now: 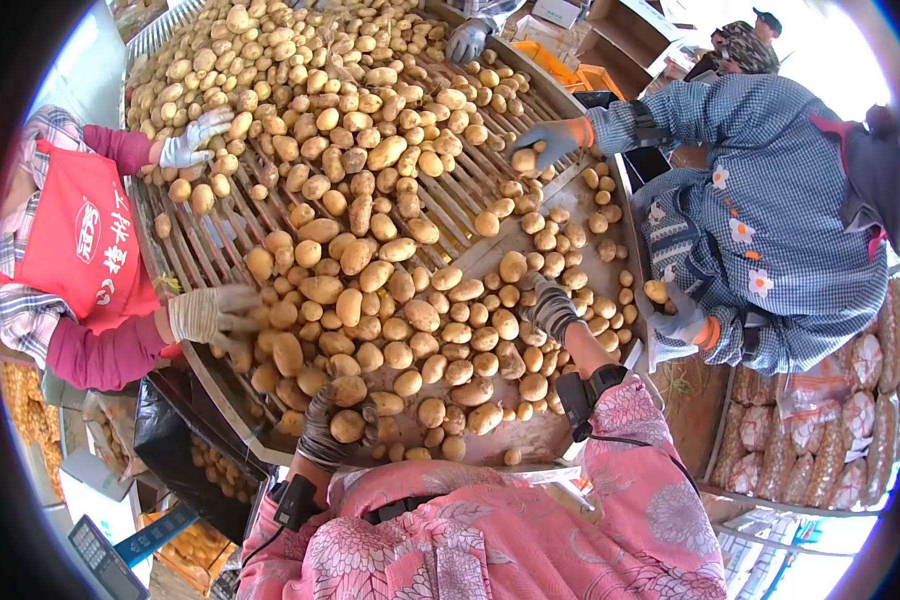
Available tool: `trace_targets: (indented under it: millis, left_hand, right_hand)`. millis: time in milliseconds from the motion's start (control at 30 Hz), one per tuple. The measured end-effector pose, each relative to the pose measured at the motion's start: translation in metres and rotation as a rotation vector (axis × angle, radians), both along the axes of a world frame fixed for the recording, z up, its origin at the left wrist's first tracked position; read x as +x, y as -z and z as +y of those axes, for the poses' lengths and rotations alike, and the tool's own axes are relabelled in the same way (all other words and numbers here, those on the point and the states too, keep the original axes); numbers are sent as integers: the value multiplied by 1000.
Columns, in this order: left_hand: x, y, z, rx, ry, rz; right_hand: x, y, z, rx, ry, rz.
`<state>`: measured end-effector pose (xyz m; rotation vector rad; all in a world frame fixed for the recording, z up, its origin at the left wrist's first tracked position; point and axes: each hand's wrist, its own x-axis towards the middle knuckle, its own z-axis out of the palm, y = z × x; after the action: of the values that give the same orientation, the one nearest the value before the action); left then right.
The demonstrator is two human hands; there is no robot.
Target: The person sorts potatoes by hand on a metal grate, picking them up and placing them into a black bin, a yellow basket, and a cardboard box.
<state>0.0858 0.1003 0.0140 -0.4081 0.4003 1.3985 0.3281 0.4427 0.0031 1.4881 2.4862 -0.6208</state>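
Observation:
My left hand (322, 436), in a dark striped glove, is closed around a potato (347, 426) at the near edge of the sorting table. Another potato (349, 390) lies right against its fingers. Farther right, my right hand (552, 308), in a similar glove, rests palm down among the potatoes with its fingers stretched out. A larger potato (512, 266) lies just beyond those fingertips, and smaller ones surround them. A thick layer of loose potatoes (421, 317) covers much of the slatted table (448, 205).
A co-worker in a red apron (80, 235) stands left, gloved hands over the potatoes. On the right, a co-worker in a blue checked smock (760, 190) holds potatoes. Another gloved hand (467, 40) is at the far edge. Filled net bags (810, 430) and a black-lined crate (185, 450) flank the table.

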Motion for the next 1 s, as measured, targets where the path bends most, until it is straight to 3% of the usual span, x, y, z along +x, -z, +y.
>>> trace_targets:
  millis: [67, 133, 200, 267, 333, 400, 467, 500, 567, 600, 667, 700, 800, 833, 867, 933, 1000]
  left_hand:
    - [0, -2, 8, -87, -47, -32]
    - [-5, 0, 12, 1, 23, -31]
    - [-1, 0, 11, -28, -60, -11]
    - [2, 2, 14, -66, -81, 0]
    - [5, -7, 16, -141, -104, 21]
    - [1, -2, 16, -53, -91, 56]
    - [-1, -6, 20, 99, -51, 78]
    - [-1, -9, 19, -55, -134, 26]
    - [4, -26, 27, -31, -183, 8]
    - [4, -32, 30, 0, -213, 0]
    - [3, -23, 35, 162, -207, 29]
    - [4, -24, 40, 168, -222, -14]
    - [6, -24, 50, 255, -237, -111]
    - [6, -25, 51, 160, -218, -136]
    - [5, -24, 50, 411, -192, -327]
    - [6, -39, 40, 203, -200, -7]
    - [1, -40, 24, 244, -227, -18]
  right_hand:
    - [-10, -11, 3, -64, 72, 55]
    - [-18, -4, 13, 74, 167, 322]
    - [-46, -38, 13, 216, 47, 361]
    - [-84, -65, 23, 146, 5, 95]
    - [-106, -37, 46, 197, -102, 48]
    - [-121, -29, 61, -32, -104, -71]
    - [-130, -25, 62, -21, -71, -64]
    - [-131, -21, 61, 14, -72, -74]
    - [-126, -26, 54, -41, -80, -4]
    - [-122, -28, 48, -92, -84, 56]
    - [-108, 8, 35, -378, 35, 456]
    - [-108, 3, 11, -398, -1, 449]
    - [-116, -77, -94, -645, -168, 716]
    - [-117, -75, -117, -663, -238, 691]
    - [-122, -95, -136, -399, -443, 569]
    - [-129, -105, -157, -379, -499, 459]
    - [-130, -108, -163, -349, -586, 579]
